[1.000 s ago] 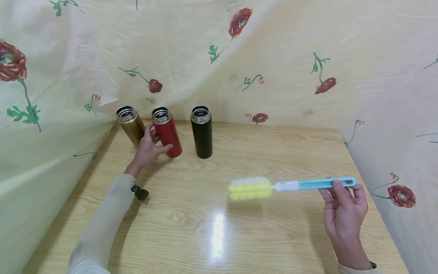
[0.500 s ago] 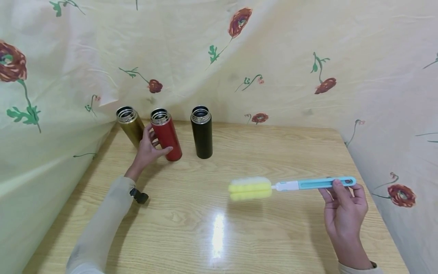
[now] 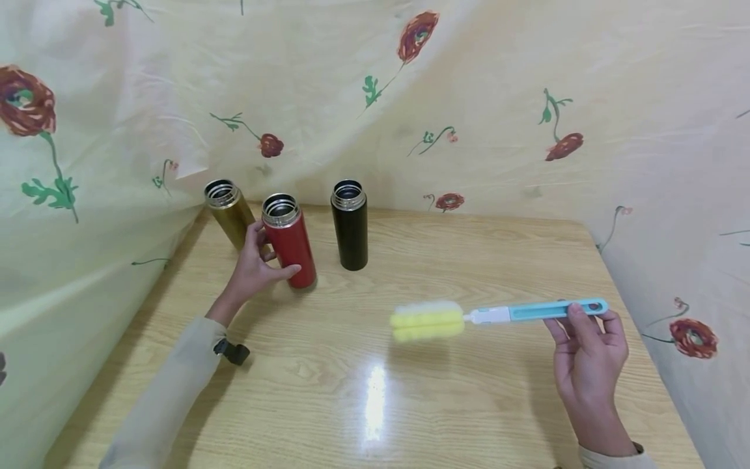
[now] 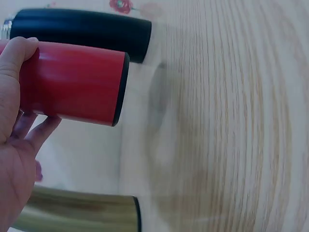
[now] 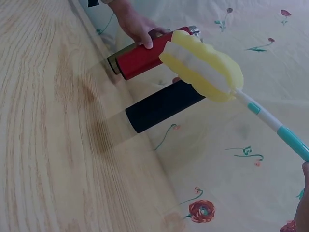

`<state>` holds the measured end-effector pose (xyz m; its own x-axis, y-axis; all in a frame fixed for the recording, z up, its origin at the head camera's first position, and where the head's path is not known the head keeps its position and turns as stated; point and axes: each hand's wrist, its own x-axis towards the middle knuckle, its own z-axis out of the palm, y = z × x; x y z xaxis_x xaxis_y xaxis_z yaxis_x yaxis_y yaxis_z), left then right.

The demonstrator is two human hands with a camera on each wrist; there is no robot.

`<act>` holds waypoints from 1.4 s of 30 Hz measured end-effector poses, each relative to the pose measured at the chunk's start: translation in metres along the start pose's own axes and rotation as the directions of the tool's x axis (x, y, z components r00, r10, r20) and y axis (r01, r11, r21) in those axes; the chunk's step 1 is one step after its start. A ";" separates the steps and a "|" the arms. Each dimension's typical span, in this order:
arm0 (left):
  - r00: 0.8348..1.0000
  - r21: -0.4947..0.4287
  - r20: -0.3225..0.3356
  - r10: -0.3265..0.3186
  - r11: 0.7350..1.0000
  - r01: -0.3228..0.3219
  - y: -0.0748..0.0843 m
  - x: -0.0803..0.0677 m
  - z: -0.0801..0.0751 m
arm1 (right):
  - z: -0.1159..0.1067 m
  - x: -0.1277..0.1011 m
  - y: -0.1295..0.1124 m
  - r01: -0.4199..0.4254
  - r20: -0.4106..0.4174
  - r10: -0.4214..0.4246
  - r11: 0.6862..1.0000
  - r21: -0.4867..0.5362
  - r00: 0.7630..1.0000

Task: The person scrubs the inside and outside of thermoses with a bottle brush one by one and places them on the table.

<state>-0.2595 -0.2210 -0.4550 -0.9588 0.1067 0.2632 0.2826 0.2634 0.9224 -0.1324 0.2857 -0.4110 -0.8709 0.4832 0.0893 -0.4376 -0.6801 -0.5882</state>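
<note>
The red flask (image 3: pixel 288 240) stands open-topped on the far left part of the wooden surface (image 3: pixel 410 404), its steel rim up and its body leaning a little. The left hand (image 3: pixel 253 265) grips it from the left side, thumb across the near face low down and fingers wrapped round the back; in the left wrist view the thumb and fingers (image 4: pixel 14 58) curl about the red body, and the flask's base edge shows dark. Whether the base rests fully on the surface cannot be told.

Just left of it and slightly farther stands a gold flask (image 3: pixel 230 213), partly behind the left hand, also open at the top. To the right of the red flask, a little apart, stands a black flask (image 3: pixel 350 225), upright and open.

On the near right, the right hand (image 3: pixel 588 365) holds a bottle brush (image 3: pixel 498 316) by the far end of its light blue handle, pinched between thumb and fingers. The brush lies roughly level above the surface, pointing left, its yellow and white sponge head (image 3: pixel 426 322) over the middle of the surface, well apart from the three flasks.

A pale cloth printed with red flowers (image 3: pixel 469 98) hangs behind and at both sides. The left arm wears a light sleeve (image 3: pixel 170 397), with a small black strap piece at the wrist.
</note>
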 end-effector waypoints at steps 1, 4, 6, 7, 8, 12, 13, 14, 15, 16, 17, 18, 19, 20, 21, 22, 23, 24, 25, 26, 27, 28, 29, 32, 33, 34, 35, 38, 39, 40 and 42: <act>1.000 0.000 0.010 0.004 1.000 -0.004 0.003 -0.002 0.001 | 0.001 0.001 0.000 0.000 0.002 0.000 1.000 0.005 1.000; 0.999 0.004 0.041 0.021 1.000 -0.021 0.011 -0.007 0.004 | 0.003 0.002 -0.001 0.001 0.011 -0.001 1.000 0.027 1.000; 0.998 0.010 0.058 0.036 0.999 -0.037 0.015 -0.009 0.007 | 0.006 0.004 -0.002 0.005 0.018 -0.005 0.999 0.048 1.000; 0.997 0.016 0.065 0.046 0.999 -0.047 0.017 -0.011 0.008 | 0.007 0.005 -0.002 0.007 0.021 -0.008 0.998 0.056 1.000; 0.996 0.019 0.072 0.059 0.998 -0.061 0.020 -0.012 0.009 | 0.008 0.006 -0.003 0.008 0.026 -0.010 0.998 0.063 1.000; 0.990 0.041 0.095 0.107 0.993 -0.111 0.027 -0.016 0.014 | 0.015 0.010 -0.006 0.022 0.051 -0.026 0.997 0.076 0.998; 0.988 0.047 0.103 0.115 0.992 -0.121 0.028 -0.017 0.015 | 0.017 0.011 -0.008 0.026 0.057 -0.030 0.997 0.077 0.998; 0.986 0.055 0.110 0.123 0.990 -0.129 0.030 -0.018 0.016 | 0.019 0.012 -0.009 0.029 0.065 -0.034 0.996 0.079 0.997; 0.985 0.063 0.118 0.127 0.989 -0.135 0.032 -0.019 0.017 | 0.021 0.013 -0.011 0.038 0.073 -0.044 0.996 0.077 0.996; 0.983 0.072 0.127 0.133 0.987 -0.143 0.034 -0.019 0.018 | 0.023 0.014 -0.012 0.044 0.081 -0.050 0.996 0.079 0.995; 0.981 0.080 0.138 0.137 0.986 -0.149 0.036 -0.020 0.019 | 0.025 0.016 -0.014 0.050 0.093 -0.058 0.995 0.084 0.994; 0.979 0.090 0.146 0.143 0.983 -0.157 0.038 -0.021 0.019 | 0.027 0.017 -0.015 0.063 0.104 -0.071 0.995 0.080 0.992; 0.976 0.101 0.155 0.151 0.981 -0.168 0.039 -0.022 0.020 | 0.030 0.018 -0.016 0.074 0.116 -0.083 0.994 0.080 0.990; 0.973 0.111 0.164 0.164 0.977 -0.183 0.041 -0.023 0.021 | 0.032 0.020 -0.018 0.079 0.127 -0.090 0.993 0.090 0.988; 0.969 0.119 0.174 0.176 0.973 -0.198 0.042 -0.023 0.021 | 0.035 0.021 -0.019 0.086 0.137 -0.099 0.991 0.097 0.986; 0.965 0.123 0.183 0.189 0.969 -0.214 0.044 -0.024 0.022 | 0.037 0.023 -0.021 0.090 0.145 -0.106 0.990 0.110 0.984; 0.961 0.128 0.192 0.198 0.966 -0.224 0.045 -0.025 0.023 | 0.040 0.024 -0.022 0.095 0.151 -0.113 0.988 0.121 0.982; 0.959 0.130 0.199 0.203 0.964 -0.231 0.046 -0.026 0.024 | 0.043 0.026 -0.024 0.098 0.151 -0.117 0.987 0.130 0.982; 0.956 0.128 0.208 0.208 0.963 -0.238 0.046 -0.026 0.025 | 0.046 0.028 -0.026 0.108 0.149 -0.127 0.986 0.129 0.981; 0.954 0.123 0.216 0.210 0.963 -0.240 0.047 -0.027 0.026 | 0.049 0.029 -0.028 0.113 0.143 -0.132 0.985 0.133 0.981; 0.951 0.119 0.226 0.210 0.963 -0.241 0.047 -0.027 0.027 | 0.053 0.031 -0.029 0.129 0.140 -0.146 0.984 0.122 0.979; 0.949 0.113 0.235 0.212 0.963 -0.243 0.047 -0.027 0.028 | 0.056 0.033 -0.031 0.138 0.135 -0.154 0.983 0.123 0.979; 0.946 0.109 0.242 0.216 0.963 -0.248 0.048 -0.028 0.029 | 0.059 0.034 -0.033 0.147 0.131 -0.162 0.982 0.119 0.978; 0.932 0.097 0.268 0.246 0.955 -0.280 0.048 -0.028 0.032 | 0.069 0.037 -0.036 0.176 0.148 -0.193 0.977 0.121 0.970; 0.926 0.100 0.277 0.258 0.950 -0.295 0.048 -0.028 0.032 | 0.072 0.038 -0.037 0.187 0.161 -0.205 0.975 0.116 0.966; 0.919 0.102 0.286 0.271 0.945 -0.310 0.048 -0.028 0.033 | 0.075 0.039 -0.039 0.194 0.173 -0.213 0.974 0.118 0.962; 0.912 0.106 0.295 0.285 0.939 -0.328 0.048 -0.028 0.034 | 0.078 0.039 -0.039 0.207 0.187 -0.225 0.972 0.112 0.956; 0.888 0.128 0.327 0.323 0.916 -0.380 0.049 -0.028 0.036 | 0.088 0.041 -0.042 0.237 0.210 -0.253 0.966 0.098 0.944; 0.881 0.132 0.335 0.334 0.909 -0.395 0.049 -0.028 0.037 | 0.091 0.041 -0.043 0.244 0.210 -0.259 0.965 0.097 0.943; 0.875 0.135 0.343 0.342 0.904 -0.407 0.049 -0.028 0.038 | 0.094 0.042 -0.044 0.253 0.210 -0.267 0.963 0.089 0.940; 0.865 0.136 0.356 0.354 0.896 -0.423 0.050 -0.028 0.039 | 0.100 0.043 -0.045 0.266 0.208 -0.278 0.960 0.083 0.938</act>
<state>-0.2173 -0.1735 -0.4268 -0.7188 0.5273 0.4532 0.6625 0.3217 0.6765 -0.1722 0.2821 -0.3001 -0.7415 0.5273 0.4149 -0.6708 -0.5699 -0.4746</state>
